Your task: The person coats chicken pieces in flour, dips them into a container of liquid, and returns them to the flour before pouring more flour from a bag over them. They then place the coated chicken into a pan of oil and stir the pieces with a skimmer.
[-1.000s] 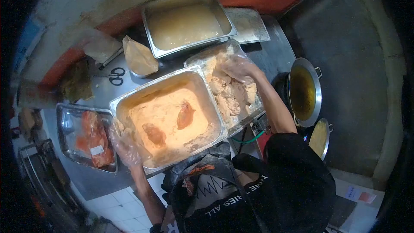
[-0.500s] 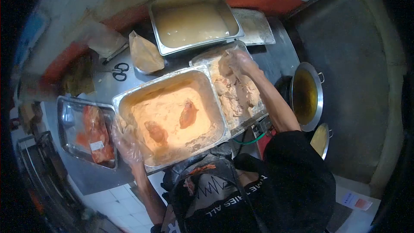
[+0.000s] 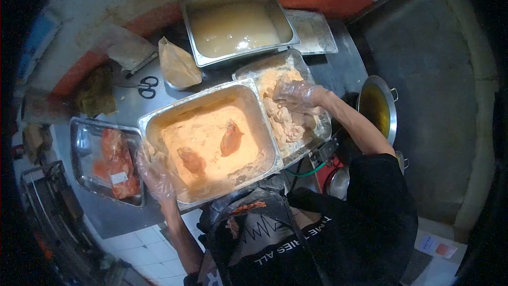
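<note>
Steel tray of red marinated meat (image 3: 114, 161) at far left; gloved left hand (image 3: 153, 172) grips near-left rim of large steel pan of orange flour (image 3: 209, 145), two coated pieces (image 3: 211, 151) inside; gloved right hand (image 3: 296, 95) curled, resting on breaded chicken heap (image 3: 286, 122) in adjoining steel tray (image 3: 309, 145); oil wok (image 3: 377, 111) at right.

From above, our gloved left hand (image 3: 154, 175) grips the rim of the flour pan (image 3: 263, 122) holding two chicken pieces (image 3: 231, 139). Our gloved right hand (image 3: 296, 95) rests on breaded pieces (image 3: 286, 124) in the neighbouring tray (image 3: 323, 136).
</note>
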A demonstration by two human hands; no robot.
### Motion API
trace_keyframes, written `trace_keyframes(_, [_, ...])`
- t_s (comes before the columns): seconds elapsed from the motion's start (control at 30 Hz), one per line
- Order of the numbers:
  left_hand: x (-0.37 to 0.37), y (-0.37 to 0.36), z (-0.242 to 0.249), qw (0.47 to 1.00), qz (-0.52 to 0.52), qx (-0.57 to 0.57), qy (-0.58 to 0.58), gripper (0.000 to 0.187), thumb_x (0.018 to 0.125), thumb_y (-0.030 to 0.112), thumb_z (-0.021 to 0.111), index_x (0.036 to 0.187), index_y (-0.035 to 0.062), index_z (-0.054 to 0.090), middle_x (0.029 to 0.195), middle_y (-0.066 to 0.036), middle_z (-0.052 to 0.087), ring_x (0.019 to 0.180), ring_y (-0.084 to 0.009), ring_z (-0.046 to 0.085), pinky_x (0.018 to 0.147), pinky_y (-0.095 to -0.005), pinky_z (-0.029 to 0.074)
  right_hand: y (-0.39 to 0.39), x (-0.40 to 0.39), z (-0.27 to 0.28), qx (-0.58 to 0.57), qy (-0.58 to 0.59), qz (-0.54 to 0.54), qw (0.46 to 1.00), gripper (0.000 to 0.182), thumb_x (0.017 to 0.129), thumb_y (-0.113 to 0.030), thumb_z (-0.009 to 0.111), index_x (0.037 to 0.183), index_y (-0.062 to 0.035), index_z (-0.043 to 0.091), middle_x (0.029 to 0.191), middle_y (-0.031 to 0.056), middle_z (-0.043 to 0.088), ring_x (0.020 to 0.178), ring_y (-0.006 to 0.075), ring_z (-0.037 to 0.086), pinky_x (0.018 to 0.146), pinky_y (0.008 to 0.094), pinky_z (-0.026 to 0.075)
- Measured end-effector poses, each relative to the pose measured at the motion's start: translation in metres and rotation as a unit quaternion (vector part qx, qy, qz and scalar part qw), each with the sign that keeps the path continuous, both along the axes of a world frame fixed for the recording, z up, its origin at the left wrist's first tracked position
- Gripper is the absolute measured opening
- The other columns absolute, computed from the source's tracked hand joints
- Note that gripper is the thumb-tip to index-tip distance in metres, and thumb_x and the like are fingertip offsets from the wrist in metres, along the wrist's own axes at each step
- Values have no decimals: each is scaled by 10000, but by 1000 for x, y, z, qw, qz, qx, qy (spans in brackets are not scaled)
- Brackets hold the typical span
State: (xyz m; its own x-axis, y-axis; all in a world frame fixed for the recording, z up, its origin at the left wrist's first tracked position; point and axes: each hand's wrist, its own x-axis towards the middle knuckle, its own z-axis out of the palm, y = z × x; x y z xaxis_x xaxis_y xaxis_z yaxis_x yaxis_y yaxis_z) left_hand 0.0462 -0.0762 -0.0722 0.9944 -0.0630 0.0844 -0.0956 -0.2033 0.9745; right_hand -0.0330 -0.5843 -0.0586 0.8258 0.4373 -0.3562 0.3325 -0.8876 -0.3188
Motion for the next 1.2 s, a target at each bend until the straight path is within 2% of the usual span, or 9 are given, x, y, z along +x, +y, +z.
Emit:
trace_keyframes(0.37, [0,3,6,994,0,108,-17,512,953,138,620,1411,-21,455,1446,-160,469,1334,-267,437,1136,-389,325,-8,14,-45,139,236,-341,899,375,930,-235,535,1275,-87,544,1185,181,645,1104,321,620,917,393,473])
trace_keyframes(0.47, [1,5,0,992,2,121,-32,497,939,92,612,1393,-42,459,1407,-185,484,1314,-287,445,1131,-394,317,20,22,-9,-46,152,-206,966,460,969,-502,502,1239,-147,612,1036,187,700,934,296,672,826,407,519])
trace_keyframes(0.6, [2,8,-1,987,-8,157,-38,498,944,116,614,1395,-40,471,1453,-180,458,1347,-279,426,1150,-389,301,30,21,-7,-173,96,-140,970,461,1014,-499,431,1159,-130,668,1063,162,701,877,261,671,784,380,530])
trace_keyframes(0.67, [3,12,-7,989,-6,143,-40,499,943,114,614,1395,-42,470,1455,-178,456,1347,-280,426,1149,-392,301,-6,14,-63,15,166,-363,917,374,1000,-441,507,1127,-137,684,1050,151,704,880,255,668,780,376,536])
trace_keyframes(0.8, [0,8,0,989,-4,138,-50,502,945,104,610,1400,-46,461,1455,-176,452,1343,-278,433,1142,-392,306,-2,-3,-69,188,-36,-340,921,422,802,-268,710,1158,-70,599,1032,164,675,948,283,663,831,387,528])
trace_keyframes(0.87, [0,6,3,991,-6,121,-48,499,950,101,603,1404,-45,456,1447,-178,457,1339,-274,437,1139,-387,309,20,6,-16,125,-209,-294,924,455,777,-246,769,1168,-78,608,1006,113,678,929,241,667,818,355,541])
trace_keyframes(0.97, [3,7,-1,995,-18,85,-46,489,964,97,582,1412,-44,445,1426,-180,468,1328,-266,445,1129,-378,320,42,43,86,124,-107,-340,926,540,835,-368,758,1254,-68,596,1018,82,693,906,187,638,838,347,527])
trace_keyframes(1.03, [4,1,12,993,-6,115,-9,506,934,102,595,1388,-65,444,1365,-212,496,1286,-304,466,1113,-410,329,19,64,96,294,-106,-399,862,600,746,-352,789,1261,-131,573,1030,112,690,943,220,649,832,376,529])
trace_keyframes(1.2, [4,1,16,988,-7,152,-10,493,955,109,572,1403,-47,441,1398,-198,484,1306,-292,455,1125,-402,324,34,169,128,137,-224,-374,890,569,716,-332,769,1193,-74,595,1007,160,680,918,261,657,819,389,520])
